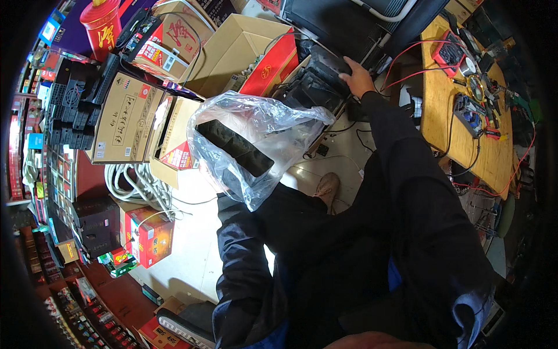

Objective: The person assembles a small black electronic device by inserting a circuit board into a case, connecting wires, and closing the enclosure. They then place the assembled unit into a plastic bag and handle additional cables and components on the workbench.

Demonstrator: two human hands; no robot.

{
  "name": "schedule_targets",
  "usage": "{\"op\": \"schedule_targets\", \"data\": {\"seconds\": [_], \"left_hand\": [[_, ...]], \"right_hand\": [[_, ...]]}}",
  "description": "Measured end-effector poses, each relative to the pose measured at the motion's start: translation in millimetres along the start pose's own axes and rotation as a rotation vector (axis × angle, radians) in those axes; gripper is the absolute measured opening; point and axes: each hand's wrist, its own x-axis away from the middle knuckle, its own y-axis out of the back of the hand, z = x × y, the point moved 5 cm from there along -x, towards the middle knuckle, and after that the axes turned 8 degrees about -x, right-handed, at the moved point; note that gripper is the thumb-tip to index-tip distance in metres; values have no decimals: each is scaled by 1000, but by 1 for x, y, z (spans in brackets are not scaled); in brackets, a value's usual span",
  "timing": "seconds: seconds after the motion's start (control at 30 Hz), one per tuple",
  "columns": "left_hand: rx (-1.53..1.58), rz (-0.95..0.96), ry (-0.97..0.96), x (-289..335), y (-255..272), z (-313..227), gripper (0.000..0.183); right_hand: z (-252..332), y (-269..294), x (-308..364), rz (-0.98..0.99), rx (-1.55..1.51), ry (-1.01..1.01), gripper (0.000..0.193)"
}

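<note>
A clear plastic bag (pixel 308 125) hangs open above my left sleeve. Inside its mouth lies a long black rectangular thing (pixel 235 148), seemingly in segments. My left forearm runs up to the lower edge of the bag, where the hand is hidden behind the plastic. Stretched out to the far right of the bag, my right hand (pixel 358 79) has thumb and fingers at the edge of a flat black device (pixel 326 68). That device leans among other dark items beside an open carton. The fingertips are partly hidden there.
Behind the bag stands an open cardboard carton (pixel 229 49) with a red flap. Stacked boxes (pixel 128 119) and a coiled pale cable (pixel 136 186) are on the left. A wooden table (pixel 439 110) at right holds a red multimeter (pixel 449 55), tools and leads. Cables cross the floor.
</note>
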Motion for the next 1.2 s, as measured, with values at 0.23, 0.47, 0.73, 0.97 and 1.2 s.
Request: {"op": "schedule_targets", "data": {"seconds": [0.23,0.47,0.73,0.97,1.2], "left_hand": [[-530,188,-174,-9,15,-19,35],[-291,-125,-319,-8,-10,17,55],[884,80,276,3,-86,-34,63],[417,-48,279,20,-74,-28,70],[388,-77,307,33,-59,-26,70]], "right_hand": [[-12,-17,48,146,-1,-170,65],[35,1,122,-27,-619,-258,35],[212,24,188,391,-1056,15,20],[237,-69,209,802,-957,-198,101],[252,-85,222,727,-779,-114,109]]}}
